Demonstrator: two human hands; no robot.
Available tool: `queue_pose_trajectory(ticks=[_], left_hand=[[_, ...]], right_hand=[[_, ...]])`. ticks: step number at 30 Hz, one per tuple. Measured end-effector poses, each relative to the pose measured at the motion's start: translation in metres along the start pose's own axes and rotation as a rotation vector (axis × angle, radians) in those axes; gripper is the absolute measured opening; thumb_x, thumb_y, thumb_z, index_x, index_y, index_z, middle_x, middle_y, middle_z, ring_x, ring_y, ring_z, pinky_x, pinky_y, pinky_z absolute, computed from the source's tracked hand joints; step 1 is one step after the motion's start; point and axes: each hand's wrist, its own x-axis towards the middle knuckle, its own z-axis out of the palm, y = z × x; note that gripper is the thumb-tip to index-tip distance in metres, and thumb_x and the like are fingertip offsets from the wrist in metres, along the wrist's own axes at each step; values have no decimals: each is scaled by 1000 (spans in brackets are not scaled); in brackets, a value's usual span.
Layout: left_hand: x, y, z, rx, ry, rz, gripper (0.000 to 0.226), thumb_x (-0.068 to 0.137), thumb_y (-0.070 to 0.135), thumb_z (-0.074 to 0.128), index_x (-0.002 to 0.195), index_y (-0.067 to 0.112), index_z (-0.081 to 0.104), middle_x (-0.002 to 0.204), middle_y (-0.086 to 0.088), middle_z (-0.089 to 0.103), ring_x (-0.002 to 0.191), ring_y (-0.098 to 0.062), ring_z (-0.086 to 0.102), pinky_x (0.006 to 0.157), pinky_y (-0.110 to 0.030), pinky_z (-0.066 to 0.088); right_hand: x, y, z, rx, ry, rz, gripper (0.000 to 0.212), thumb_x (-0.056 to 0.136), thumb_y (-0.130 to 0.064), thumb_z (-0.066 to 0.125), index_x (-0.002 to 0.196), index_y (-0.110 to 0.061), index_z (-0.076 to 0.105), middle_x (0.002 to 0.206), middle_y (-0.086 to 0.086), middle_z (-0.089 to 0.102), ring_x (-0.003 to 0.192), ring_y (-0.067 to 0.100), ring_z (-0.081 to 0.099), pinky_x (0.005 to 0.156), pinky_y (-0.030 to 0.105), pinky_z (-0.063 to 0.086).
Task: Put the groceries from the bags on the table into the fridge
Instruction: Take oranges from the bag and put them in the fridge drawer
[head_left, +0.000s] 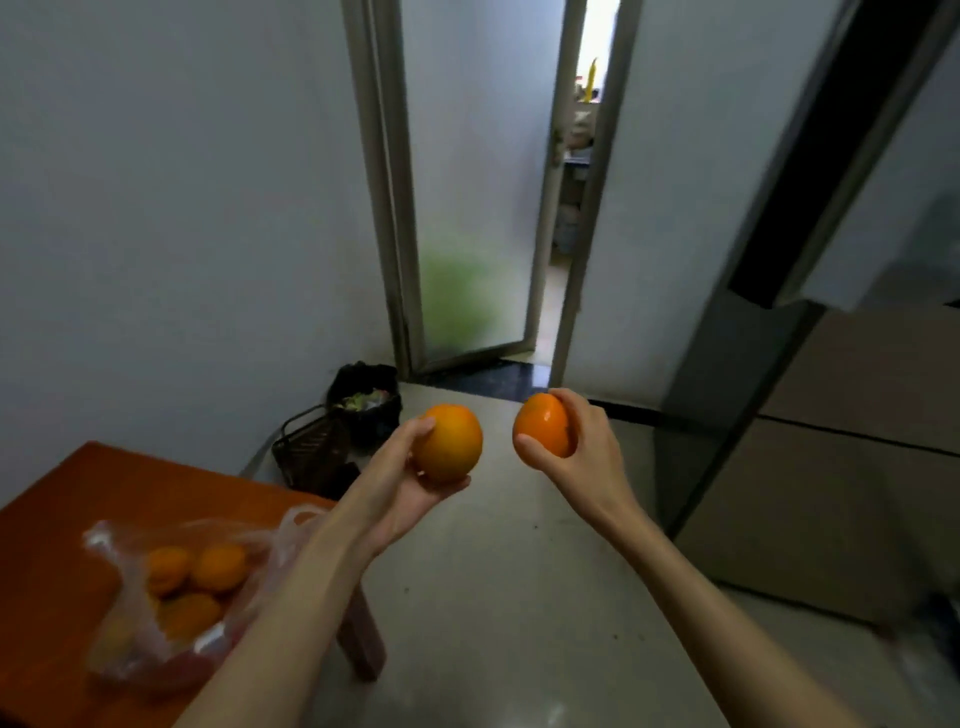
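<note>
Each hand cupped one orange, the left hand (410, 493) holding the paler orange (449, 442) and the right hand (584, 449) the deeper orange (543, 425), both carried left of the fridge (841, 447), whose door likely needed a freed hand.

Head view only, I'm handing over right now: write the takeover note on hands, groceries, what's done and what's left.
Left hand: holds an orange, fingers curled round it.
Right hand: grips a second orange.
Both are held above the floor, between table and fridge.
Bag on the table still has several oranges inside.
Done: two oranges taken out.
Left: fridge looks closed; open it, store these two, then empty the bag.
</note>
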Motion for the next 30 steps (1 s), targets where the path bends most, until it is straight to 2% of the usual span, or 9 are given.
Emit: queue_pose_trajectory(ticks=[3,6,9,12,15,19,23,27,30], left_hand=[[4,-24,63,97,-204,-29,51,75,26,61,123,15,49,130,-17,45,97,-27,57,65,-37,55],[7,-60,132,279,-389,-26,56,74,22,61,128,16,48,128,-12,50,101,-26,58,66,-32,57],[12,-106,211,363,-504,-42,58,73,14,71,126,18,50,125,-10,51,104,-27,57,68,-34,57],[18,-148,278,417,-583,-8,50,67,16,68,115,23,55,121,-8,53,103,-26,59,73,-37,54],[27,-198,354,452,-647,5,54,62,20,75,113,28,56,123,-8,53,103,-26,61,73,-36,54],[39,-244,436,490,-642,19,61,61,23,84,112,23,51,124,-8,51,105,-25,60,75,-38,54],[62,-267,516,540,-584,165,56,73,26,73,121,19,44,125,-8,48,109,-24,56,83,-40,53],[91,-274,585,682,-553,419,49,77,30,72,118,27,45,120,-3,49,101,-17,55,67,-23,50],[122,-281,630,701,-531,518,46,81,31,69,120,28,44,117,0,49,94,-9,52,70,-20,43]], right_hand=[[-15,21,-64,5,115,50,63,79,-36,70,132,-31,35,129,-2,36,109,14,42,79,24,38],[-27,48,-134,0,223,99,60,79,-36,71,129,-35,36,125,-5,37,108,14,44,72,17,37],[-42,83,-215,-13,325,132,61,79,-35,71,131,-32,39,122,-5,38,106,14,45,78,21,38],[-53,116,-285,-32,399,178,61,79,-33,72,131,-33,40,121,-6,39,109,13,45,84,25,38],[-60,152,-366,-64,498,200,60,78,-34,73,128,-36,41,121,-7,38,110,13,44,87,27,39],[-67,186,-446,-71,575,230,61,78,-33,73,130,-34,41,123,-7,39,109,12,44,87,27,38],[-50,214,-510,-92,651,216,61,77,-30,73,130,-31,43,124,-5,40,108,12,44,86,25,36],[-11,241,-558,-105,705,178,61,77,-28,73,130,-29,44,126,-2,43,109,11,43,89,25,35],[28,263,-587,-113,691,135,62,77,-30,73,131,-30,43,129,-2,43,112,12,43,89,27,36]])
